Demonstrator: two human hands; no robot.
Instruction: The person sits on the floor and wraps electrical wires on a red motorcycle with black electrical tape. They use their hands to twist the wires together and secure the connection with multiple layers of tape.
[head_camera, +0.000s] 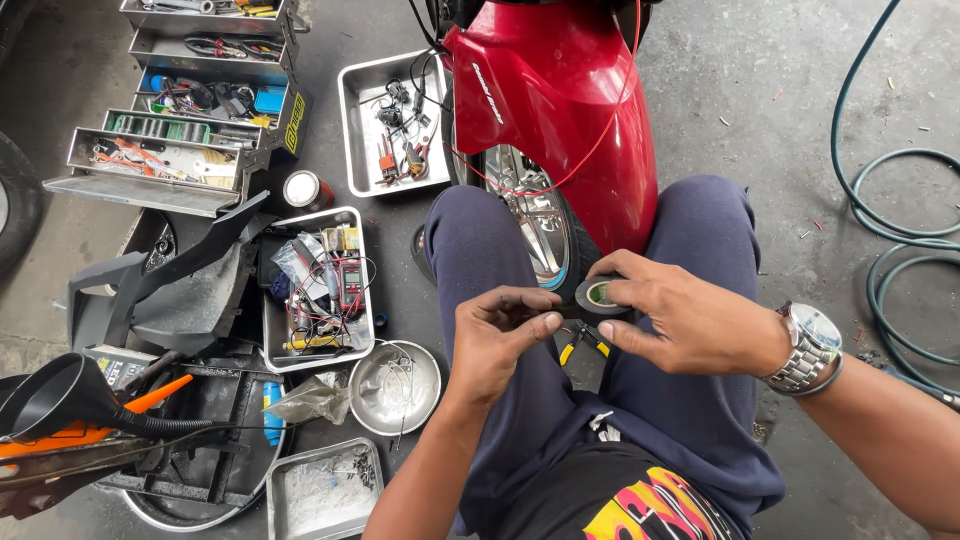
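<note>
Here the right hand pinches a roll of black tape; the left hand pinches its loose end above yellow-handled pliers.

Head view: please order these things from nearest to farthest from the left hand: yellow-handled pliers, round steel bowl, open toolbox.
From the left hand:
1. Yellow-handled pliers, on the ground just to its right, between the knees.
2. Round steel bowl, on the floor to its left.
3. Open toolbox, far upper left.
</note>
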